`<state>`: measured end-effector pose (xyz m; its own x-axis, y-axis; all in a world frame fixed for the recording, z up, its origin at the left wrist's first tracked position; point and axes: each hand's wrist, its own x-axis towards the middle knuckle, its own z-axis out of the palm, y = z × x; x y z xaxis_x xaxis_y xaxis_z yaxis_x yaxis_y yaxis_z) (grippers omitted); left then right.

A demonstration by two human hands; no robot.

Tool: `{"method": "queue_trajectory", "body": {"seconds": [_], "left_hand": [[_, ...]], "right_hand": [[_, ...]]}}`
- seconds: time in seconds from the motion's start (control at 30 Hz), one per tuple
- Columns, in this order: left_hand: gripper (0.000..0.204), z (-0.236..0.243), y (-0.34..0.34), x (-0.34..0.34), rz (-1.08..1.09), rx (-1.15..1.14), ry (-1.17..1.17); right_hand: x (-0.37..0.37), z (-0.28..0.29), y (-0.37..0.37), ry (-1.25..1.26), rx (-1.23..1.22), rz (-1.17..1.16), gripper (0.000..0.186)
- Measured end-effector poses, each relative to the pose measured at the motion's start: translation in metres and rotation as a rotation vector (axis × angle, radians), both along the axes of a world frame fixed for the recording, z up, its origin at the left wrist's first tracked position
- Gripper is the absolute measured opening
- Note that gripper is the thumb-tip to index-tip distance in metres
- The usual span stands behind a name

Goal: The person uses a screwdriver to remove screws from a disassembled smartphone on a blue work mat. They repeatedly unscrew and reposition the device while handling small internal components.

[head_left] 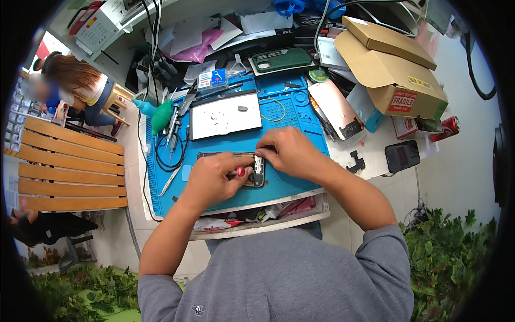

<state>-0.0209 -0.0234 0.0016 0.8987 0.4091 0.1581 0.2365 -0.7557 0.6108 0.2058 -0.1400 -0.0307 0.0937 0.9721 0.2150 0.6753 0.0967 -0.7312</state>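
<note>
An opened phone (259, 178) lies crosswise on the blue repair mat (292, 188), with a pale component at its right end. My left hand (217, 177) is closed round a small red-capped tool (240, 171) over the phone; its index finger reaches toward that component. My right hand (284, 150) has thumb and index finger together at the phone's upper right corner; what is between them is too small to make out. Just beyond the phone is a white tray (220, 121) with small dark parts on it.
Left: green blower (161, 118), coiled cable, tweezers (169, 180). Right: pink-gold phone (330, 104), cardboard boxes (394, 75), red can (445, 129), dark phone (402, 156). Below the mat, an open cluttered drawer (316, 219). Far left, other people (86, 86) and a slatted wooden bench (70, 161).
</note>
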Motion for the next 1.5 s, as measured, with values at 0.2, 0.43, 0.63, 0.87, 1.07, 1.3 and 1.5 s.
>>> {"method": "queue_trajectory", "body": {"seconds": [0.2, 0.43, 0.63, 0.87, 1.07, 1.3, 1.5], "left_hand": [[0.024, -0.016, -0.002, -0.009, -0.05, 0.137, -0.045], [0.026, -0.012, 0.003, -0.01, -0.129, 0.194, 0.065], [0.028, -0.006, 0.004, -0.008, -0.171, 0.219, 0.091], [0.033, -0.001, 0.014, -0.013, -0.099, 0.096, 0.053], [0.032, -0.002, 0.007, -0.018, -0.156, 0.219, 0.058], [0.031, 0.002, 0.003, -0.02, -0.209, 0.303, 0.103], [0.036, -0.006, -0.016, -0.033, -0.261, 0.356, 0.078]], "right_hand": [[0.002, 0.013, 0.017, 0.026, -0.242, -0.043, 0.021], [0.011, 0.025, 0.03, 0.053, -0.403, 0.016, 0.022], [0.01, 0.044, 0.039, -0.031, -0.483, 0.091, 0.019], [0.01, 0.048, 0.052, -0.152, -0.475, 0.209, 0.015], [0.013, 0.049, 0.049, -0.084, -0.507, 0.199, 0.015], [0.011, 0.03, 0.031, -0.009, -0.396, 0.093, 0.017], [0.006, 0.025, 0.022, 0.023, -0.324, 0.035, 0.016]]}}
